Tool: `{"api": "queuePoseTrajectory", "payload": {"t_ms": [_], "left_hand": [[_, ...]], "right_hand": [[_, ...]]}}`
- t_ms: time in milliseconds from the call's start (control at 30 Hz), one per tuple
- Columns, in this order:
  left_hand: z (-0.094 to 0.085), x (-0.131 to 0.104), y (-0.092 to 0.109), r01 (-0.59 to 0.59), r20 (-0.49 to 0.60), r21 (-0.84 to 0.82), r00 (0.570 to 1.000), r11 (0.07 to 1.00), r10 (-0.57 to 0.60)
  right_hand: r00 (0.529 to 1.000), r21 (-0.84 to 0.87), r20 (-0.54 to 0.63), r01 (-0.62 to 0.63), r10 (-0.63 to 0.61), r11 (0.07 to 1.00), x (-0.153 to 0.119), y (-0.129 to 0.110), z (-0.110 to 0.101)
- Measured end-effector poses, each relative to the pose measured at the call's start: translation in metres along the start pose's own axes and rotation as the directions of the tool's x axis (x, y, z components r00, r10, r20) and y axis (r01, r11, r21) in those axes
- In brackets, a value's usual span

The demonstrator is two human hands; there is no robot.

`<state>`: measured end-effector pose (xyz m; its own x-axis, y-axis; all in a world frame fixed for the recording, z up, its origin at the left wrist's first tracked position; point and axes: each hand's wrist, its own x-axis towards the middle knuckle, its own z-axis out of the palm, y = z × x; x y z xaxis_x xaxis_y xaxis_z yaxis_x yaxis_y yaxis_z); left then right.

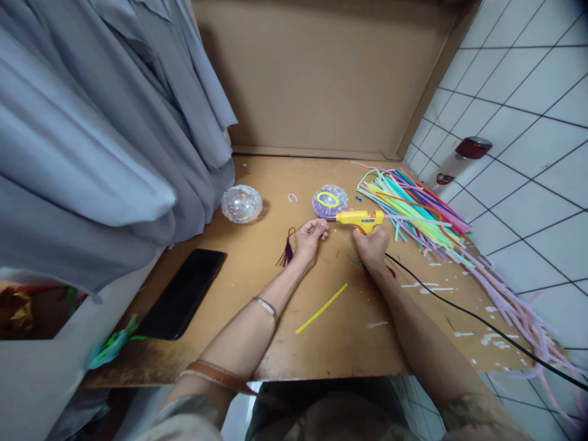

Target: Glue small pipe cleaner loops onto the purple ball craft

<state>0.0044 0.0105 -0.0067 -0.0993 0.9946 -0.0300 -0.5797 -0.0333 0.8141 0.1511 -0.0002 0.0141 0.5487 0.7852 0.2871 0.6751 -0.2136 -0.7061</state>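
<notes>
My right hand (373, 245) is wrapped round the handle of a yellow hot glue gun (361, 218), its nozzle pointing left. Just off that nozzle, the thumb and fingers of my left hand (311, 240) are pinched together; whatever they hold is too small to make out. Behind the nozzle sits a purple beaded-looking ball (329, 195) with a yellow ring on it. A dark purple tassel (286, 252) lies left of my left hand. Scissors (355, 261) are partly hidden beneath my right hand. Nearer me lies a yellow strip (321, 308).
A clear ball (242, 204) with coloured specks stands at the left, behind a black phone (184, 295). Colourful pipe cleaners (413, 205) are heaped at right, near a bottle (452, 165). The black cord (441, 301) trails right. A grey curtain (138, 141) hangs on the left.
</notes>
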Motion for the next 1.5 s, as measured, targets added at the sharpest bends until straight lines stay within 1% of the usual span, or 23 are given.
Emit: {"api": "queuePoseTrajectory", "payload": {"t_ms": [333,533,767,1000,1200,1500], "left_hand": [[-0.0013,-0.0005,0.0002,-0.002,0.035,0.025,0.999,1.0,0.001],[-0.0012,0.0002,-0.0013,-0.005,0.017,0.026,1.0,1.0,0.005],[-0.0024,0.0006,-0.0009,-0.028,0.015,0.041,0.999,0.999,0.028],[-0.0011,0.0007,-0.0009,-0.056,-0.005,0.032,0.998,0.998,0.056],[-0.0005,0.0001,-0.0006,-0.051,-0.009,0.042,0.999,0.998,0.052],[-0.001,-0.0004,-0.0001,-0.054,-0.017,0.04,0.998,0.998,0.055]], "right_hand": [[0.999,0.02,-0.037,0.022,-0.022,1.0,0.0016,0.0056,0.0045],[0.999,-0.024,-0.032,-0.001,0.0,1.0,0.0024,0.0026,0.0009],[0.999,0.034,-0.053,-0.003,0.005,0.999,0.0029,0.0028,0.0011],[1.0,0.009,-0.01,0.009,-0.009,1.0,0.0013,0.0017,0.0015],[1.0,-0.033,0.013,0.008,-0.008,0.999,0.0002,-0.0001,0.0],[1.0,-0.031,-0.024,0.013,-0.014,0.999,0.0024,0.0019,0.0004]]}}
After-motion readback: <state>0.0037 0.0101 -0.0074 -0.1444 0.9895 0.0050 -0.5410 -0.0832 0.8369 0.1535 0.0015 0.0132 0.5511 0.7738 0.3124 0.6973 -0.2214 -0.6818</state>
